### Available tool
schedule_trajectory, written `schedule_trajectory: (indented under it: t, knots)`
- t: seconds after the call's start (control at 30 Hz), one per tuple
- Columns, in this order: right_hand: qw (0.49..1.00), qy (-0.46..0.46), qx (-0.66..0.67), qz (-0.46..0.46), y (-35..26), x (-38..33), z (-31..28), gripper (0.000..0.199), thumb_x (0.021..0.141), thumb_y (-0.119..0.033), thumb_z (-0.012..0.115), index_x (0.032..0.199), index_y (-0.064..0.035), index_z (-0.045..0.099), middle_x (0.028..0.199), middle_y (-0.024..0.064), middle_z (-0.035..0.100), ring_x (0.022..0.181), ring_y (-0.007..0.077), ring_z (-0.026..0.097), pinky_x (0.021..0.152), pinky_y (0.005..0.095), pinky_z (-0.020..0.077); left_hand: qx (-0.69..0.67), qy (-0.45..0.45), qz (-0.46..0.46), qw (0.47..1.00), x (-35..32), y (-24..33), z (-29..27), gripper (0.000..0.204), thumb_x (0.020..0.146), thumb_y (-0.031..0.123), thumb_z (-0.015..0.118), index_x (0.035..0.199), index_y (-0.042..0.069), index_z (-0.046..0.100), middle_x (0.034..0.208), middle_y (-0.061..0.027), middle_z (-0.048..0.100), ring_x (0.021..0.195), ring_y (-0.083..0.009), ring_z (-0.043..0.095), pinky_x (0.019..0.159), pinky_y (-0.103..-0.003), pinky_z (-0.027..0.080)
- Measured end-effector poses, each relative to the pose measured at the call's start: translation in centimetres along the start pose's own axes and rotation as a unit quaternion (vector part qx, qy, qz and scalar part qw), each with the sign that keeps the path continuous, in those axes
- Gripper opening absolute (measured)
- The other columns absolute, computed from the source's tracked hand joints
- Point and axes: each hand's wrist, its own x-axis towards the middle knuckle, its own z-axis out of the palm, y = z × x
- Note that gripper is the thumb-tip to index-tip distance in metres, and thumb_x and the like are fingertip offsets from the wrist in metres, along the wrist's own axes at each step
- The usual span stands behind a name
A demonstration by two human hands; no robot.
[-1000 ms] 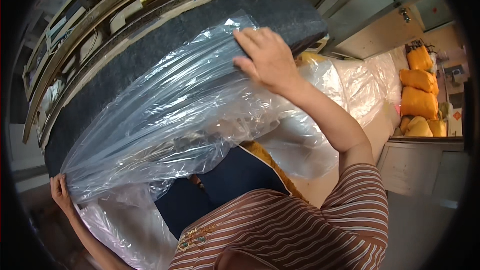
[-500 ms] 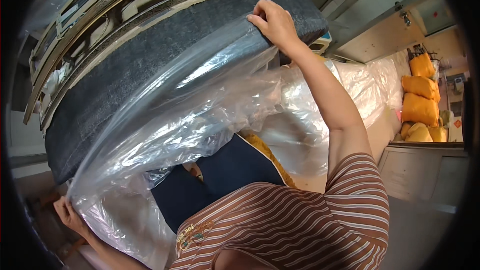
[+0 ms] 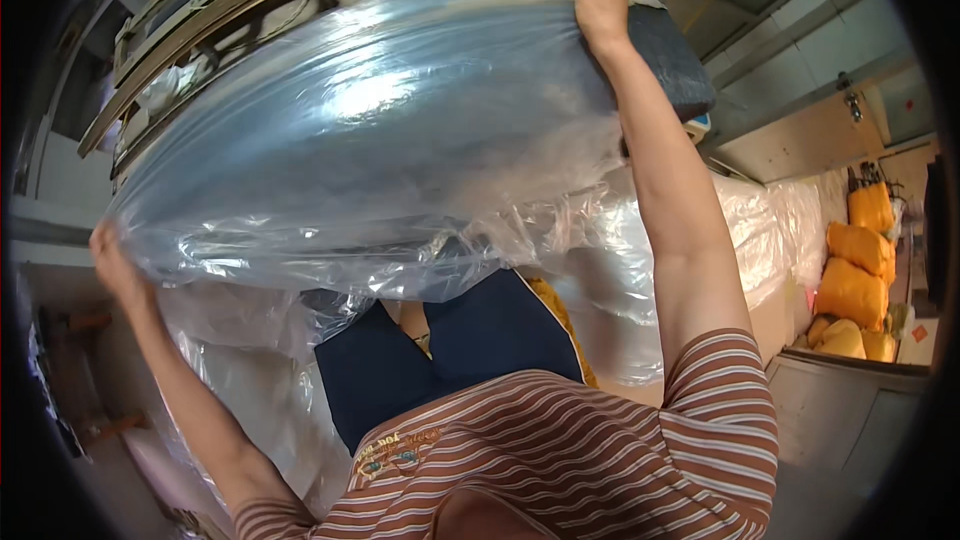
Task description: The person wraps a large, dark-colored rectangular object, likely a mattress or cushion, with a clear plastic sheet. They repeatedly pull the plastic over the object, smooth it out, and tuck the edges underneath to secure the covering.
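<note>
A wide sheet of clear plastic film [image 3: 400, 155] is stretched between my two hands, its far edge pulled taut. It lies over the dark padded surface [image 3: 682, 70], whose bare right end shows beyond the film. My right hand [image 3: 602, 5] grips one corner at the far right, close to the machine's rail. At the left my left hand [image 3: 120, 262] pinches the other corner; its fingers are partly blurred. Toward my body the film gathers in loose folds and hangs over my lap, where my dark blue shorts [image 3: 490, 330] show.
A long machine frame with rails [image 3: 240, 2] runs along the far side. More crumpled clear film [image 3: 765, 230] spreads to the right. Several orange bundles [image 3: 850, 292] are stacked beyond it, above a pale cabinet [image 3: 820, 430]. A wooden panel [image 3: 800, 145] stands at the far right.
Both hands have moved away from me, drawing the film's edge over the dark padded surface, which is now mostly covered. The film is spread flatter and wider.
</note>
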Motion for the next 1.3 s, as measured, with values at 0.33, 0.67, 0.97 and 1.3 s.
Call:
schedule_trajectory:
  t: [0.33,0.67,0.97,1.3]
  knots:
    - [0.997,0.003,-0.074,0.002,5.7,1.7,3.2,0.017,0.077,-0.019,0.069,0.081,-0.0030,0.066,0.080,0.0103,0.061,0.076,0.0228,0.058,0.073,0.0342,0.0466,0.075,-0.069,0.044,0.994,9.2,-8.6,10.8,0.032,0.090,0.030,0.061,0.103,0.002,0.068,0.098,-0.0050,0.068,0.092,-0.0105,0.058,0.085,-0.023,0.041]
    - [0.982,0.041,-0.180,0.048,4.6,1.7,4.0,0.039,0.072,-0.025,0.070,0.095,-0.0026,0.049,0.104,0.0195,0.045,0.093,0.0332,0.051,0.085,0.0414,0.0410,0.140,-0.037,0.044,0.989,12.2,-10.6,11.8,0.030,0.081,0.030,0.071,0.076,0.004,0.057,0.071,0.0037,0.047,0.066,-0.0072,0.041,0.063,-0.021,0.035]
    - [0.987,0.075,-0.121,0.067,5.2,2.2,3.4,0.029,0.082,-0.027,0.059,0.091,-0.0009,0.050,0.105,0.0220,0.048,0.100,0.0386,0.048,0.091,0.0442,0.0371,0.135,-0.035,0.021,0.990,11.6,-10.9,10.7,0.027,0.084,0.029,0.070,0.083,0.005,0.056,0.079,0.0029,0.051,0.074,-0.0074,0.045,0.072,-0.020,0.038]
    - [0.957,-0.208,-0.198,-0.045,0.4,-2.7,0.0,0.029,0.078,-0.035,0.067,0.078,-0.0059,0.069,0.085,0.0094,0.063,0.092,0.0288,0.056,0.084,0.0452,0.0399,0.150,-0.014,0.126,0.981,7.5,-5.1,4.1,0.036,0.095,0.033,0.053,0.097,-0.002,0.060,0.085,-0.0044,0.059,0.081,-0.0120,0.051,0.078,-0.025,0.041]
